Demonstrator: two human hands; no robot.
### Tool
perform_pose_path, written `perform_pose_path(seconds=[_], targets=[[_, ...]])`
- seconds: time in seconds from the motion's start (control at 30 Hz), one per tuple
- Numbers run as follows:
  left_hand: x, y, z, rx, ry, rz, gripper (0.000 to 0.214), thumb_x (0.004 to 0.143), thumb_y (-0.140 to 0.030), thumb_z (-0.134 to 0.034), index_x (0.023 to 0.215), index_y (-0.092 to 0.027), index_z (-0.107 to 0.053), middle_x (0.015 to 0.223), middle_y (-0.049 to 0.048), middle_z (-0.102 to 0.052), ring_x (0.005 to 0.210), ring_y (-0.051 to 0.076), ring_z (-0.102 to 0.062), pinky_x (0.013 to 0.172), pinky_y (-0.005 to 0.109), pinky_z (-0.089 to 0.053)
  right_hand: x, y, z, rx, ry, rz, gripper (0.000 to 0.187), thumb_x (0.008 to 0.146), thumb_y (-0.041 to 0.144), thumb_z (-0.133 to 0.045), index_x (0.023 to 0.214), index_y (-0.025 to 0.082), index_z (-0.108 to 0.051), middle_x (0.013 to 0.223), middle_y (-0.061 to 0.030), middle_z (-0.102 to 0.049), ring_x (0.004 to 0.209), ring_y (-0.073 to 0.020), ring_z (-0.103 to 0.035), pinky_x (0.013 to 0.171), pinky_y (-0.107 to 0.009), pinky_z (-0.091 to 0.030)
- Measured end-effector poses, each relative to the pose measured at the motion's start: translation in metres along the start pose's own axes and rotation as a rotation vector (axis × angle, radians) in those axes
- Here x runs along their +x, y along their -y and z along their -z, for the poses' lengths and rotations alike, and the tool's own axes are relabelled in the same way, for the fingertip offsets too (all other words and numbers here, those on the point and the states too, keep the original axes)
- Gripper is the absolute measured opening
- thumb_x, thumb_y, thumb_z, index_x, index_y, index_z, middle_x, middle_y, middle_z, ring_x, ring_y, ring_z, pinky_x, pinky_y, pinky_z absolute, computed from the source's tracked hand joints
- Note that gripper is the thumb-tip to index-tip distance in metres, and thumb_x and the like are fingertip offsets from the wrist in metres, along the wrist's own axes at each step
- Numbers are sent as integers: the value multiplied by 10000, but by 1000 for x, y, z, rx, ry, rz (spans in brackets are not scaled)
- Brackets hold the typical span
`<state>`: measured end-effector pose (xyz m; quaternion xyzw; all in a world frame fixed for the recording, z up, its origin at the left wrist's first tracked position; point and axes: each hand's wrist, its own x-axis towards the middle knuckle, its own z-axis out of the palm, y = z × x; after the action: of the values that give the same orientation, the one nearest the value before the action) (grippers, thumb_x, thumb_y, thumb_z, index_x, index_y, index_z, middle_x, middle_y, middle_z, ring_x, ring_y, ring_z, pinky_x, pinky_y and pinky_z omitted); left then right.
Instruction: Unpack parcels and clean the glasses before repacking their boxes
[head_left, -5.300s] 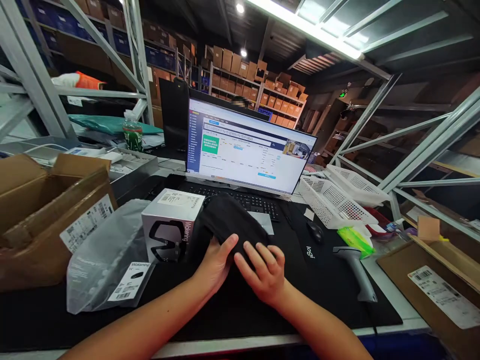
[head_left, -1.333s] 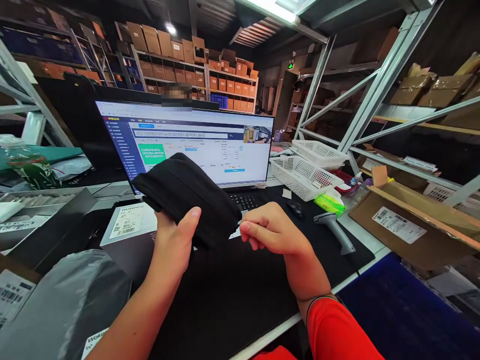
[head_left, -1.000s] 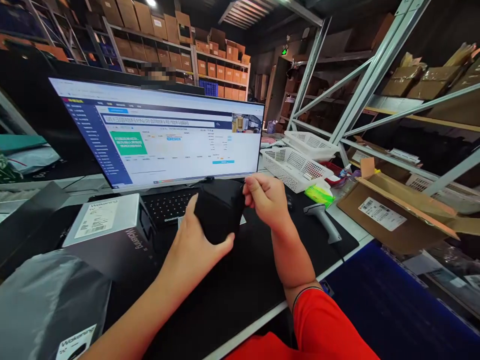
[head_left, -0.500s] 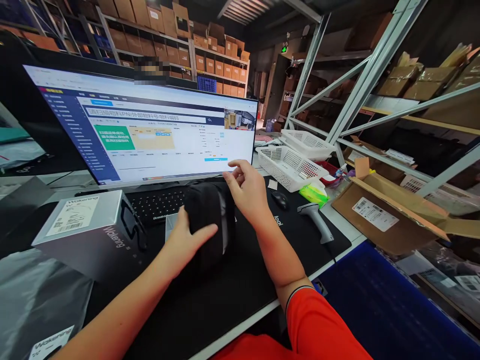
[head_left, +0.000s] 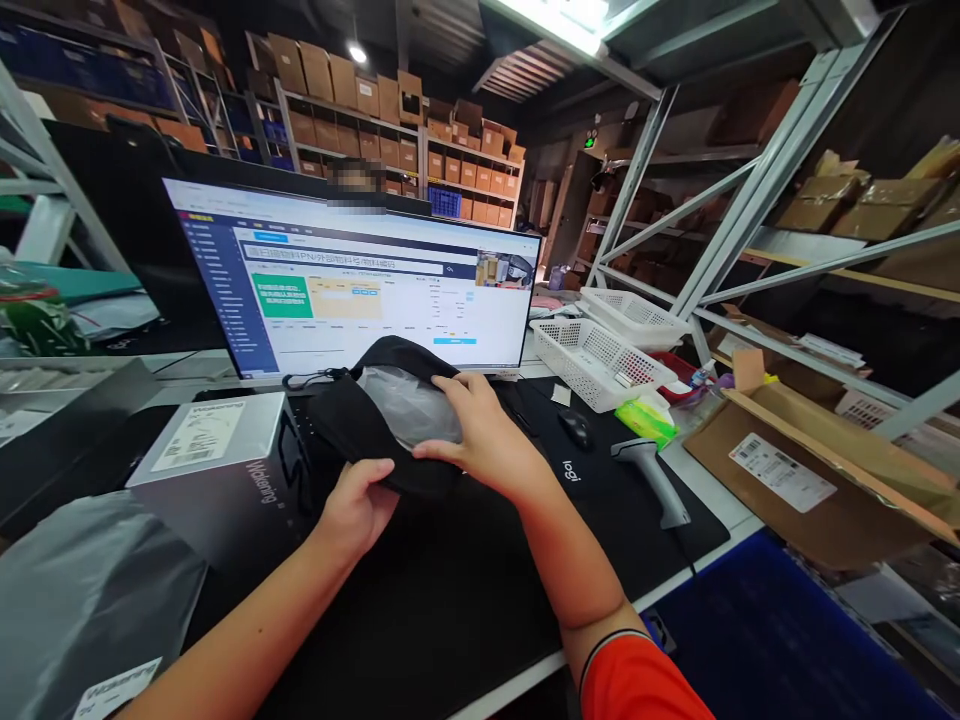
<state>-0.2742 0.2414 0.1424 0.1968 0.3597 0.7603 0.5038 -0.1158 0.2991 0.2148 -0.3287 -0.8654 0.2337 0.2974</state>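
Note:
A black soft case (head_left: 349, 422) is tilted above the desk mat with its top gaping. Inside it shows something wrapped in clear plastic (head_left: 409, 400); what the wrap holds cannot be made out. My left hand (head_left: 360, 505) grips the case's near lower edge, thumb on top and fingers underneath. At the right side of the opening is my right hand (head_left: 476, 430), its thumb and fingers curved around the case's rim and touching the plastic. To the left stands a grey box (head_left: 217, 480) printed "Wakening", with a white label on top.
A monitor (head_left: 352, 290) stands behind the case. To the right lie a mouse (head_left: 576, 428), a barcode scanner (head_left: 652, 480), white baskets (head_left: 600, 365) and an open carton (head_left: 810, 480). A grey plastic bag (head_left: 90, 590) lies at the left front. Shelving with cartons surrounds the desk.
The black case, closed and upright before, is now open and tilted, showing the plastic inside. My right hand came down from the air onto its rim. The camera view shifted.

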Motion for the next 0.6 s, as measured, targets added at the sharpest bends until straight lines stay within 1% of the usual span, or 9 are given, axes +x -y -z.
perform_pose_path(seconds=[0.03,0.07,0.1,0.2,0.33,0.4,0.5,0.53,0.6], targets=[[-1,4,0,7,11,6,383,398,-257,-833,756,-223,-700,892,72,-802,1169,439,-750,993,541,-682,0,0,1,-11,19,-31,863,846,366,-967,1582,212,-544,1544,-173,-494,1534,-354,-492,1303,-526,-437],[-2,9,1,19,21,11,377,387,-260,-841,733,-217,-698,882,83,-798,1177,452,-744,1004,557,-675,0,-1,2,-23,34,-58,875,823,386,-985,1561,197,-554,1528,-177,-484,1525,-362,-487,1294,-527,-442],[-3,12,1,34,29,14,375,383,-267,-848,725,-212,-703,874,90,-795,1185,460,-739,1017,570,-667,1,-1,1,-36,43,-76,825,831,399,-980,1521,188,-582,1503,-174,-483,1504,-360,-494,1282,-525,-450],[-6,19,1,64,59,2,397,413,-288,-852,785,-207,-739,896,92,-798,1213,458,-727,1074,593,-633,6,-4,-3,-76,31,-99,559,914,389,-912,1383,205,-669,1430,-145,-487,1429,-338,-518,1231,-525,-480],[-13,20,-7,103,95,-18,455,503,-299,-839,943,-207,-767,1001,88,-812,1232,423,-724,1119,579,-602,14,-5,-13,-174,50,-103,471,850,282,-961,1266,204,-752,1466,-178,-470,1402,-393,-504,1124,-542,-545],[-16,19,-14,116,104,-42,535,533,-309,-830,1055,-212,-770,1038,85,-812,1231,409,-724,1105,560,-607,14,-3,-17,-229,56,-55,326,862,221,-925,1155,186,-786,1504,-201,-475,1393,-413,-505,1063,-529,-571],[-16,12,-22,126,67,-111,639,537,-309,-827,1166,-237,-744,1044,56,-805,1206,376,-725,1052,504,-632,14,-1,-18,-247,-28,86,101,924,144,-781,1022,171,-776,1512,-201,-533,1385,-383,-528,1031,-481,-568],[-15,9,-23,128,40,-132,644,534,-306,-829,1168,-245,-734,1038,41,-802,1196,358,-725,1033,476,-639,14,-2,-16,-219,-60,124,79,931,125,-740,994,167,-763,1448,-190,-592,1344,-354,-563,1029,-457,-558],[-12,2,-23,125,-22,-149,599,538,-309,-821,1124,-252,-715,1018,15,-791,1171,319,-725,999,420,-649,15,-8,-8,-88,-55,151,25,941,161,-718,959,169,-734,1192,-124,-701,1142,-275,-647,967,-395,-547]])
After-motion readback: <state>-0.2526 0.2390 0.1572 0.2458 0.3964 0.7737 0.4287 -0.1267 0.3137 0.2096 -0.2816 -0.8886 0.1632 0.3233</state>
